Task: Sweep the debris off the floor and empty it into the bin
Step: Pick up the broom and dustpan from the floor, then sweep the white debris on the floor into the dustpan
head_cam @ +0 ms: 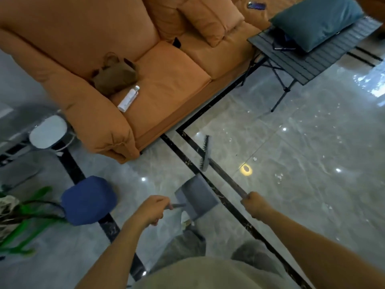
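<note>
Head view: glossy tiled floor (312, 142), with what may be the white-lidded bin (48, 132) at far left. Right hand (253, 204) clamps the broom (225, 176) by its handle; left hand (153, 209) grips a grey dustpan (195, 195). White debris (278, 176) lies strewn to the right, where a brisk stroke could skate it wider.

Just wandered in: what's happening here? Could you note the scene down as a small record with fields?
place: glossy tiled floor beside an orange sofa
left hand: grips the dustpan handle
right hand: grips the broom stick, brush head out ahead
debris: small white scraps scattered on the floor, right of the broom
on sofa: brown bag, bottle
nearby: blue stool, folding table bearing a teal pillow
bin: white-lidded container left of the sofa, possibly; cannot tell
</note>
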